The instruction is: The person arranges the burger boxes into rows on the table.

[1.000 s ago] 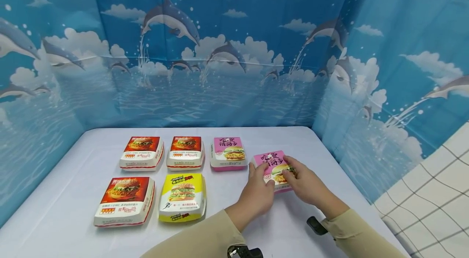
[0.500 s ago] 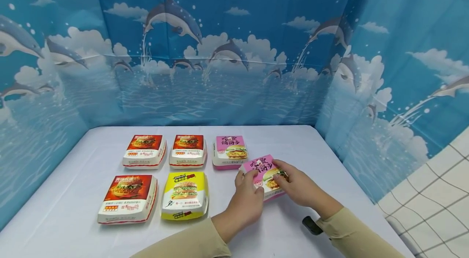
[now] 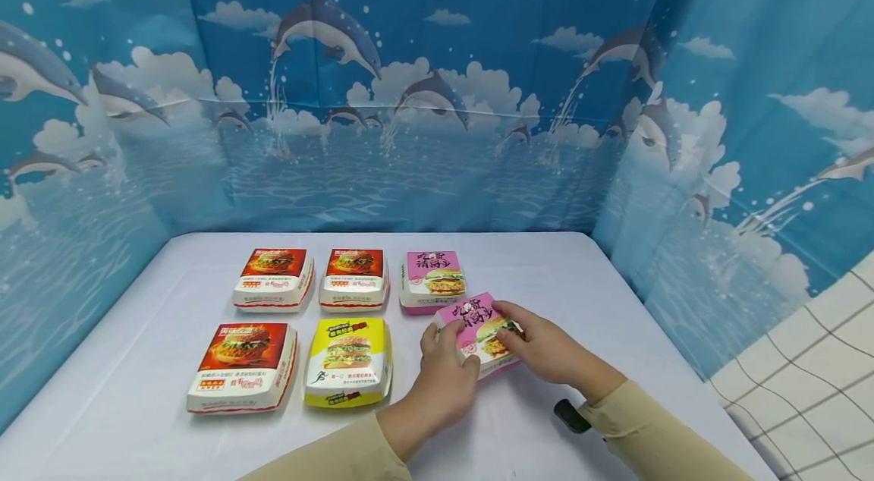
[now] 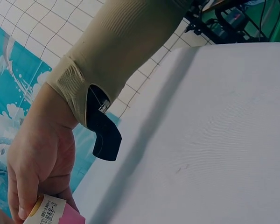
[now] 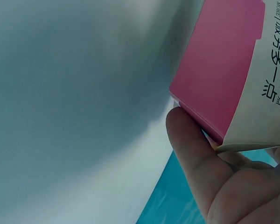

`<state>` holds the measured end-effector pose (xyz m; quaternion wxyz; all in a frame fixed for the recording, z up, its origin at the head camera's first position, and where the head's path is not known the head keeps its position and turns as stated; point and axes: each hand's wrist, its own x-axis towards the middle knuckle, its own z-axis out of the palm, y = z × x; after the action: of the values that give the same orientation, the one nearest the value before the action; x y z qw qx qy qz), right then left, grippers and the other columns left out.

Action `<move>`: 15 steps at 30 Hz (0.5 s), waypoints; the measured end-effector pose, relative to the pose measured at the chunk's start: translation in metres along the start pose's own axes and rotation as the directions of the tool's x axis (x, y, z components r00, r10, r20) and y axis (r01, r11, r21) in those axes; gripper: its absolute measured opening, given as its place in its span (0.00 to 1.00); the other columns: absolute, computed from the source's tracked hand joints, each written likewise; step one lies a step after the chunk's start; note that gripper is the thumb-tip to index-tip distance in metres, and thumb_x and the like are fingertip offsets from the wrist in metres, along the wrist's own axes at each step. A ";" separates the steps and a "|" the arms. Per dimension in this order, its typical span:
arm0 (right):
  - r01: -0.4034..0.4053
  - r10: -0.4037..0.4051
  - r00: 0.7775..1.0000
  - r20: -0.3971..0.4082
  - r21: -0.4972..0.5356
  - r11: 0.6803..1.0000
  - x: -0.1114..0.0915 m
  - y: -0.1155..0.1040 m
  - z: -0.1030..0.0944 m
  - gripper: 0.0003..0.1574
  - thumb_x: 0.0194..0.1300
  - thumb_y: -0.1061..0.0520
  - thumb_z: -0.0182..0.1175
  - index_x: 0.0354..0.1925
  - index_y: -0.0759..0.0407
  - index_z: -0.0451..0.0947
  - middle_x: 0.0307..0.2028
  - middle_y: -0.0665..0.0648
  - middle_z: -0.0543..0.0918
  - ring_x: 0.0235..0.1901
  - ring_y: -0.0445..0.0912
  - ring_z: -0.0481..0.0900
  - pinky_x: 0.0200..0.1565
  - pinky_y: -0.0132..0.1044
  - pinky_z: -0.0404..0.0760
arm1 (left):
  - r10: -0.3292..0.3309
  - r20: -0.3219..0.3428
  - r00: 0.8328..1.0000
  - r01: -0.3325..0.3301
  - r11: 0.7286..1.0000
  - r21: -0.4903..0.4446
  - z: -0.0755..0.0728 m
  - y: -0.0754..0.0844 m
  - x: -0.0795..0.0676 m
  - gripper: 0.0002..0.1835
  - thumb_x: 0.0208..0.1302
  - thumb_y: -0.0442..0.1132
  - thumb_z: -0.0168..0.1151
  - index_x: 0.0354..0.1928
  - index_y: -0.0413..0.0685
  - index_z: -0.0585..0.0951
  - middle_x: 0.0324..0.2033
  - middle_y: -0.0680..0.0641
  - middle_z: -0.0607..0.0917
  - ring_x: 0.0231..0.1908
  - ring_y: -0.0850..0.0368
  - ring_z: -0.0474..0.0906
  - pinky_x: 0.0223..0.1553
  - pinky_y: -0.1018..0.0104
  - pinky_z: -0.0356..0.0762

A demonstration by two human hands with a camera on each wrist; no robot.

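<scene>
Both hands hold a pink burger box (image 3: 470,314) with a burger picture on its lid, to the right of centre on the table. My left hand (image 3: 444,375) grips its left side, and my right hand (image 3: 546,348) grips its right side with fingers on the lid. In the left wrist view, the right hand (image 4: 42,149) shows on the end of the box (image 4: 49,210). The right wrist view shows the pink base of the box (image 5: 219,70) with a fingertip (image 5: 182,123) at its lower edge. A second pink burger box (image 3: 433,276) sits just behind.
Two red-and-white burger boxes (image 3: 273,268) stand in the back row, left of the second pink one. A third red box (image 3: 239,363) and a yellow burger box (image 3: 348,359) form the front row. A dolphin-print curtain (image 3: 410,162) encloses the white table (image 3: 546,268).
The held pink box has moved left and a little nearer to the person, with both hands moving along on it. The other boxes keep their places on the table.
</scene>
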<state>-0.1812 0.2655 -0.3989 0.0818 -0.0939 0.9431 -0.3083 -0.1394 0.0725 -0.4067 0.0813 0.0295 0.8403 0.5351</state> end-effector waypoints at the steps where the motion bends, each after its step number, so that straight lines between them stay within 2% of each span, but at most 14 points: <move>1: 0.003 -0.003 1.000 0.003 0.002 1.000 0.000 0.000 0.001 0.38 0.80 0.45 0.58 0.81 0.48 0.62 0.76 0.63 0.71 0.73 0.61 0.72 0.71 0.62 0.72 | 0.000 -0.007 1.000 0.000 1.000 0.003 0.000 -0.001 0.000 0.31 0.76 0.41 0.59 0.77 0.52 0.66 0.82 0.30 0.46 0.77 0.24 0.56 0.72 0.25 0.60; 10: -0.017 0.017 0.998 0.052 0.012 1.000 0.006 -0.002 0.006 0.38 0.79 0.45 0.58 0.81 0.47 0.62 0.78 0.61 0.69 0.76 0.61 0.68 0.74 0.63 0.67 | -0.014 -0.018 1.000 0.014 0.999 0.032 -0.003 -0.010 -0.001 0.32 0.75 0.42 0.60 0.77 0.52 0.66 0.82 0.31 0.45 0.79 0.24 0.50 0.72 0.23 0.58; 15: -0.009 0.008 0.996 0.084 0.008 1.000 0.009 -0.002 0.007 0.36 0.79 0.46 0.59 0.80 0.44 0.64 0.77 0.59 0.71 0.76 0.60 0.68 0.74 0.64 0.67 | -0.009 -0.026 1.000 0.011 0.999 0.052 -0.006 -0.015 0.001 0.33 0.74 0.43 0.61 0.78 0.49 0.65 0.82 0.31 0.43 0.80 0.26 0.45 0.73 0.23 0.54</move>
<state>-0.1880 0.2576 -0.4041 0.1231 -0.1023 0.9379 -0.3076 -0.1411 0.0615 -0.4177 0.0726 0.0205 0.8550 0.5131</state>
